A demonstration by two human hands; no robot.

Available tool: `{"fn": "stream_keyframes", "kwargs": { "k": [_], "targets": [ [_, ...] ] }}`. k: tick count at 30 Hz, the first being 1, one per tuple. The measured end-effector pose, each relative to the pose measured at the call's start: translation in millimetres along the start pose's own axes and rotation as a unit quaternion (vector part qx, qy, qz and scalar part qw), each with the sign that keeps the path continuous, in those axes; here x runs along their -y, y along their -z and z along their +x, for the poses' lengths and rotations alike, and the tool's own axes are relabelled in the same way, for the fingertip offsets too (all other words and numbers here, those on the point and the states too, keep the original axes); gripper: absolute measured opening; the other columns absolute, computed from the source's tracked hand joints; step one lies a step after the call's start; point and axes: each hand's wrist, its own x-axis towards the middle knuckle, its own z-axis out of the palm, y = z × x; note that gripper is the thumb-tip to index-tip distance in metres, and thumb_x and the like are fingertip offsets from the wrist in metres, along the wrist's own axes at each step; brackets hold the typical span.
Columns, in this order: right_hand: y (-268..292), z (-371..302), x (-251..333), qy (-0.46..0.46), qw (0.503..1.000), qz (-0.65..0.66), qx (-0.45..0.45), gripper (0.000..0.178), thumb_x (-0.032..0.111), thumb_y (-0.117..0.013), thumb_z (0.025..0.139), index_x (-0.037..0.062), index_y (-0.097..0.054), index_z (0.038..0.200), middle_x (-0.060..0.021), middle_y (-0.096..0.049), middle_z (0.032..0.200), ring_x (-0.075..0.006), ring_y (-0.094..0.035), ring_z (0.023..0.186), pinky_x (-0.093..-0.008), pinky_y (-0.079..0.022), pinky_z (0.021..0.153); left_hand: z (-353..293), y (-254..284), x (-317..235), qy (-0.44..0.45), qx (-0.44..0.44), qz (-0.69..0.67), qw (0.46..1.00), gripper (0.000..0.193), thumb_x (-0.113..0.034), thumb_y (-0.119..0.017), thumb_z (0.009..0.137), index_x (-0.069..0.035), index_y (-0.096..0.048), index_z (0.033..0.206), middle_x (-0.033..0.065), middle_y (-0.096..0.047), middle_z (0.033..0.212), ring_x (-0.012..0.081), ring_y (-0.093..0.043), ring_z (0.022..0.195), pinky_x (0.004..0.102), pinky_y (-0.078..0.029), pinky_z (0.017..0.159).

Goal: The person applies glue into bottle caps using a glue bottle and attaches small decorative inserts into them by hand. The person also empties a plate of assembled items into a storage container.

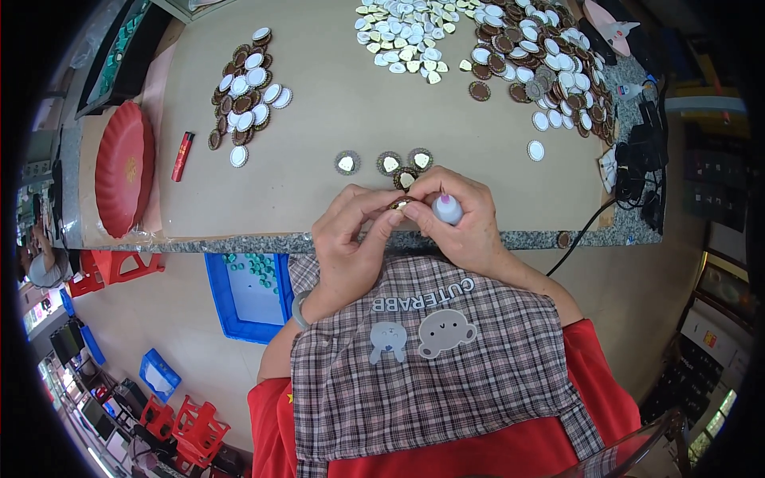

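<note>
Close to the table's near edge, both my hands meet at a small round brown disc (399, 204) with a shiny gold piece on it. My left hand (351, 239) pinches its left side between thumb and fingers. From the other side my right hand (470, 227) presses on it with thumb and fingertip, while also keeping a small white squeeze bottle (448, 211) with a purple tip in its grip. Just beyond my fingers lie several discs topped with pale gold pieces, such as a glittery grey disc (347, 162) and a brown disc (406, 178).
Piles of brown-and-white discs lie at left (247, 88) and far right (550, 64), with small gold-and-white pieces (402, 36) between them. A red scalloped tray (107, 171) and red tube (182, 157) sit left. Below is a blue bin (225, 319); a black cable (586, 239) hangs right.
</note>
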Motion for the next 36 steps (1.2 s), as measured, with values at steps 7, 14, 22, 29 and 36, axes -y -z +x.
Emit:
{"fn": "stream_keyframes", "kwargs": {
  "k": [7, 14, 22, 29, 36],
  "targets": [
    [-5, -4, 0, -0.109, 0.981, 0.160, -0.015, 0.008, 0.005, -0.066, 0.085, -0.0002, -0.060, 0.084, -0.0048, -0.062, 0.073, -0.0090, -0.058, 0.058, -0.0235, -0.047, 0.054, 2, -6, 3, 0.022, -0.037, -0.063, 0.997, 0.020, 0.005, -0.065, 0.082, 0.002, -0.066, 0.101, 0.0084, -0.060, 0.090, 0.0140, -0.062, 0.076, 0.0254, -0.053, 0.070],
    [4, -3, -2, -0.197, 0.903, 0.380, 0.021, 0.013, 0.014, -0.066, 0.089, 0.0013, -0.062, 0.089, -0.0060, -0.063, 0.076, -0.0087, -0.055, 0.056, -0.0210, -0.040, 0.048, 5, -1, -6, 0.056, 0.009, -0.181, 0.982, 0.036, 0.008, -0.063, 0.083, 0.004, -0.059, 0.118, 0.0080, -0.054, 0.098, 0.0137, -0.060, 0.091, 0.0259, -0.052, 0.081],
    [9, -4, 3, -0.222, 0.889, 0.395, 0.063, 0.019, 0.019, -0.061, 0.092, 0.0009, -0.063, 0.092, -0.0084, -0.065, 0.083, -0.0083, -0.055, 0.058, -0.0208, -0.040, 0.048, 7, 3, -6, 0.074, 0.021, -0.214, 0.974, 0.037, 0.009, -0.060, 0.084, 0.006, -0.056, 0.121, 0.0083, -0.054, 0.099, 0.0174, -0.064, 0.091, 0.0254, -0.054, 0.080],
    [9, -4, 1, -0.212, 0.907, 0.360, 0.058, 0.017, 0.016, -0.061, 0.092, -0.0001, -0.064, 0.092, -0.0059, -0.064, 0.080, -0.0071, -0.055, 0.057, -0.0202, -0.040, 0.048, 7, 0, -6, 0.072, 0.021, -0.235, 0.969, 0.033, 0.008, -0.059, 0.086, 0.006, -0.057, 0.119, 0.0094, -0.055, 0.102, 0.0177, -0.063, 0.094, 0.0260, -0.053, 0.081],
    [4, -6, 9, -0.147, 0.971, 0.186, 0.022, 0.008, 0.008, -0.065, 0.088, 0.0011, -0.064, 0.091, -0.0007, -0.061, 0.075, -0.0049, -0.054, 0.058, -0.0186, -0.043, 0.052, 4, 1, 1, 0.059, -0.023, -0.187, 0.980, 0.023, 0.006, -0.062, 0.085, 0.005, -0.062, 0.109, 0.0106, -0.059, 0.102, 0.0148, -0.062, 0.091, 0.0264, -0.052, 0.081]
  ]
}}
